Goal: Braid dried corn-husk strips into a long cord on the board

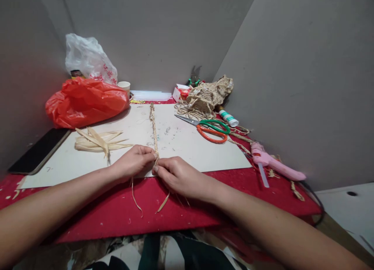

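black phone (39,151) to my left | red bag (87,100) behind it | white bag (84,55) and paper cup (124,85) back there too

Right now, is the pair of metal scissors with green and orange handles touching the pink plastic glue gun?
Apart. The head view shows a clear gap between the scissors and the glue gun, with tan braided cord crossing it.

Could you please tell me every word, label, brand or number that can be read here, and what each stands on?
No word or brand can be read for certain.
White plastic bag: red print, too blurred.
Green-and-white tube: label too small.
Red-and-white box: any lettering too small.
White board: a small mark, perhaps "7", unclear.
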Tool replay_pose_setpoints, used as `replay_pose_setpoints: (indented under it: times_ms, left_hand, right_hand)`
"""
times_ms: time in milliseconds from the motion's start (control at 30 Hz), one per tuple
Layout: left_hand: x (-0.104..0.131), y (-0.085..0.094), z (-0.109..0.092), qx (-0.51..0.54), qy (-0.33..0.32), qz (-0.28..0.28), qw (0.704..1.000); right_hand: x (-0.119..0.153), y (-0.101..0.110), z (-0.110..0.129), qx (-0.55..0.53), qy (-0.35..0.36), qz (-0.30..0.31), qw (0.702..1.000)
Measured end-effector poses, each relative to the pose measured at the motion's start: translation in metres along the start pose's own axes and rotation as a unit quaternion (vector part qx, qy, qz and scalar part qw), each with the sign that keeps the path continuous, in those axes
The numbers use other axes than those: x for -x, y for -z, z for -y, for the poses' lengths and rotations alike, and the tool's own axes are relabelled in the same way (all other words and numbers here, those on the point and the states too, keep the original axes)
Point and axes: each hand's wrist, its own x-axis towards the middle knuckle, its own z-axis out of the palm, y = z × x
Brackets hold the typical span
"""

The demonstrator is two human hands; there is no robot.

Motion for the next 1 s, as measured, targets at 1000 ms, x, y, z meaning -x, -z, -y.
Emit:
replay_pose_setpoints:
  times_ms: [1000]
  left_hand:
    - [-0.008,-0.001,0.024,-0.124,-0.15,-0.071,0.978]
  right_hand:
    - [-0.196,-0.028,0.077,0.152,0.021,0.005,0.988]
